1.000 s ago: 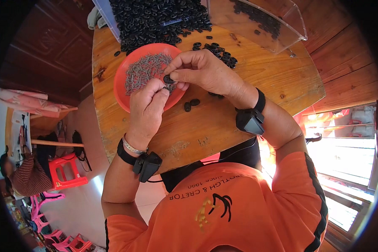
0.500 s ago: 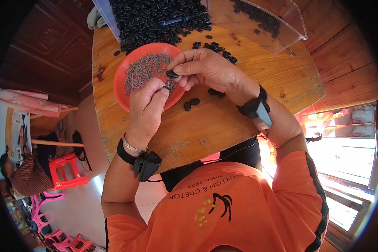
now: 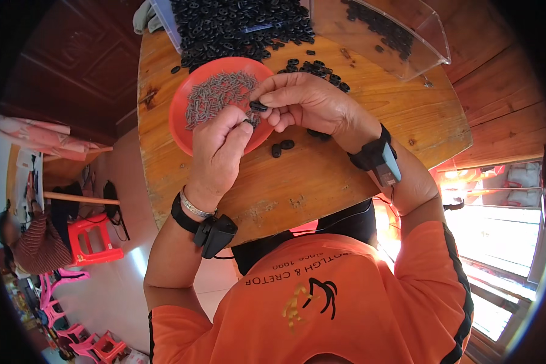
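Over a red bowl [image 3: 183,134] of small grey screw-like pieces [image 3: 215,97], both my hands are close together. My right hand [image 3: 312,102] pinches a small black oval plastic piece [image 3: 258,105] between thumb and fingers. Just below and to the left, my left hand [image 3: 218,148] has its thumb and forefinger pressed together. Something small and dark shows at their tips, too hidden to name. Two black oval pieces [image 3: 282,147] lie on the wooden table [image 3: 236,194] near the bowl, and more sit partly under my right hand.
A big heap of black oval pieces [image 3: 236,30] fills a clear bin at the table's far side. Loose pieces [image 3: 315,68] lie right of the bowl. A clear plastic box [image 3: 431,36] stands far right. At left, a person in striped clothing [image 3: 42,246] is beside a red stool [image 3: 94,239].
The view has shifted slightly, so the table and bowl appear a little farther right. My hands keep nearly the same pinching pose over the bowl.
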### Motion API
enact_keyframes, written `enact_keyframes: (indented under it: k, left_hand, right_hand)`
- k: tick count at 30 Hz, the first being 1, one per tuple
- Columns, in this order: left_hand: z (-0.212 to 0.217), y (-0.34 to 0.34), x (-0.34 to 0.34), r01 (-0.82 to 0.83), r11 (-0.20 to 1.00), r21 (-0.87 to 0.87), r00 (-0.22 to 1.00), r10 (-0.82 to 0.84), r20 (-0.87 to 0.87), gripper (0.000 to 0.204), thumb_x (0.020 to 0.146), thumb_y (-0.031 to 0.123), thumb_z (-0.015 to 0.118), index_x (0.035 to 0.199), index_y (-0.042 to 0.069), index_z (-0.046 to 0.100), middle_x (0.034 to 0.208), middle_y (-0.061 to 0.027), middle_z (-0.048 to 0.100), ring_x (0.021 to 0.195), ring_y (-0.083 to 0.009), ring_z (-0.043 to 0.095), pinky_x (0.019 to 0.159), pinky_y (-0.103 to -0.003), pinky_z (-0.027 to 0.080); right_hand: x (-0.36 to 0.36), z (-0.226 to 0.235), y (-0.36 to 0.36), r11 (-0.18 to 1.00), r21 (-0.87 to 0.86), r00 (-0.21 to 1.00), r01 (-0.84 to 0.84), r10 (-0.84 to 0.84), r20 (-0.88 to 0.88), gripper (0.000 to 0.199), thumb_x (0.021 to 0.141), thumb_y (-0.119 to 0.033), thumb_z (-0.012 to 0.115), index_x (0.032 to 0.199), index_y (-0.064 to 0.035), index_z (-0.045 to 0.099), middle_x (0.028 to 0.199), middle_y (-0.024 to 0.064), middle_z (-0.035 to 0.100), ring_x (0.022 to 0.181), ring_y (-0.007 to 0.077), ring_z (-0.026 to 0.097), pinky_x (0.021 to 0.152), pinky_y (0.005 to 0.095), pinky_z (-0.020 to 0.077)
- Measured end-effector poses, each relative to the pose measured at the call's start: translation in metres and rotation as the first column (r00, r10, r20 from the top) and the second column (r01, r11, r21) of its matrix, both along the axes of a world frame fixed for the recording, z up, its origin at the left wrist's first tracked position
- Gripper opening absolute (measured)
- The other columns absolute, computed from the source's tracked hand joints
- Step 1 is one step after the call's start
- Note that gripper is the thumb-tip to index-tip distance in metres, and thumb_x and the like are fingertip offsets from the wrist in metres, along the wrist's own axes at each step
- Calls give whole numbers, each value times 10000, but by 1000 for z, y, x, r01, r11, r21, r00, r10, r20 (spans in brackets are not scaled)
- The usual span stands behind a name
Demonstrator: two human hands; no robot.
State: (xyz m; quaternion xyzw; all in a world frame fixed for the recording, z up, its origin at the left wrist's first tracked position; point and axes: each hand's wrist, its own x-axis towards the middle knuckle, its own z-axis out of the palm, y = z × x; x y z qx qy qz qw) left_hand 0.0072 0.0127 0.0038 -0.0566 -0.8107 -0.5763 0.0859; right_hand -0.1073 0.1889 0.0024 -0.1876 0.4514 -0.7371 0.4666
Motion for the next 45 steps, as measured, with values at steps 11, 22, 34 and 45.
enact_keyframes:
  k: [11, 22, 34, 45]
  left_hand:
    - [3, 2, -3, -32, 980, -197, 968, -18, -249, 48, 809, 42, 548, 811, -6, 550, 709, -108, 515, 621, -240, 528, 572, -332, 416]
    - [3, -2, -6, -31, 977, -212, 896, -66, -439, 38, 800, 18, 550, 831, 2, 566, 821, -96, 524, 684, -249, 569, 626, -326, 465]
    - [3, -2, -5, -7, 975, -222, 914, -84, -396, 46, 814, 14, 539, 855, 0, 555, 798, -111, 520, 670, -253, 537, 618, -318, 441]
    - [-2, -1, -4, 33, 988, 152, 999, -28, -37, 104, 852, 74, 523, 806, -17, 539, 701, -31, 535, 662, -86, 505, 609, -253, 429]
  right_hand:
    - [7, 4, -1, 998, -59, 998, -32, 35, 59, 172, 891, -71, 571, 1044, 8, 581, 819, 68, 638, 665, 122, 629, 606, 228, 537]
    - [9, 2, -5, 999, -46, 999, -28, 30, 41, 166, 910, -86, 545, 1037, 19, 564, 828, 68, 630, 673, 119, 628, 620, 239, 546]
    - [16, 2, -7, 996, 40, 977, 74, -64, -202, 138, 898, -101, 585, 999, -8, 605, 790, 36, 635, 680, 96, 630, 627, 226, 536]
    - [22, 10, -5, 987, 62, 878, 147, -101, -467, 184, 882, -96, 606, 1033, 1, 648, 847, 43, 667, 717, 73, 614, 667, 214, 510]
